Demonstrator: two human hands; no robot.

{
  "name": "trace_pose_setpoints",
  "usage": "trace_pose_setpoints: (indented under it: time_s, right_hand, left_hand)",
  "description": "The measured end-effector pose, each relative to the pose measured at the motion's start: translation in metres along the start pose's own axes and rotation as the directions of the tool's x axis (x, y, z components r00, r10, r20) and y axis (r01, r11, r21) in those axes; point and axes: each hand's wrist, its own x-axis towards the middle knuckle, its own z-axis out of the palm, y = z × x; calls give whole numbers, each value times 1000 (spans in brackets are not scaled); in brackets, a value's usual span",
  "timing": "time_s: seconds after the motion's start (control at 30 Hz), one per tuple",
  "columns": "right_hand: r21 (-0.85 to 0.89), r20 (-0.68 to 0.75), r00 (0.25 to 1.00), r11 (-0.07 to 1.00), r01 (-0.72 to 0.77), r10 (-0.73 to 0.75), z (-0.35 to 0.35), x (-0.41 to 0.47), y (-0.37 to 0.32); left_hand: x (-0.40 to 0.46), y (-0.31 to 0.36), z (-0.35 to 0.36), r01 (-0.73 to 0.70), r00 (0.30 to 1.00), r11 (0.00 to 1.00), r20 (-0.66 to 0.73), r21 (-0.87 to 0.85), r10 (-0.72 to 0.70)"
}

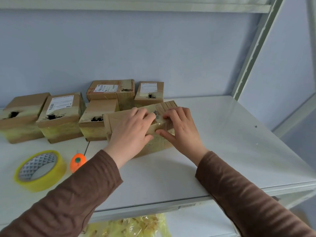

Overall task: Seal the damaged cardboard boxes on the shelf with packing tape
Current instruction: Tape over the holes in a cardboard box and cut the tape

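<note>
- A person in brown sleeves works at a white shelf [222, 134], both hands on a long cardboard box [119, 119] lying at its middle, angled toward the back right.
- The left hand [131, 132] lies flat over the box's top and near side, fingers nearly straight and pressing down, the thumb against the front face.
- The right hand [179, 129] presses beside it, fingers slightly bent on the top, thumb stretched along the near face over glossy tape [160, 124] (a dark torn spot shows between the two hands).
- Five more boxes stand behind and to the left: the far-left box [22, 117], a labelled box [61, 117] and a small box [97, 120] each gape with a black ragged hole; what lies inside cannot be told.
- Two labelled boxes [111, 91] at the back show smaller tears.
- A yellow tape roll [41, 170] lies flat at front left, an orange cutter [77, 162] just beside it.
- Crumpled yellow film [136, 224] sits on the level below.
</note>
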Motion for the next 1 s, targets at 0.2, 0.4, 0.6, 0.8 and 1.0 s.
trace_pose_setpoints:
  time_s: [0.2,0.4,0.6,0.8,1.0]
  right_hand:
    - [60,33,999,998,8,-10,-6,-2,6]
    - [-59,151,989,998,2,7,-12,5,-2]
    - [-107,161,986,992,68,-50,-40,-1,-8]
    - [-290,110,986,945,151,-124,-77,-36,-12]
    - [-106,493,850,958,268,-183,-98,-12,-9]
  left_hand:
    - [8,-7,-11,56,997,988,61,-147,-47]
    - [0,-10,-6,-28,990,997,138,78,17]
    - [-8,-36,-17,-37,954,997,294,-65,55]
    - [-17,-20,-20,-189,929,973,297,-134,221]
    - [-10,-33,-34,-330,826,929,425,-169,371]
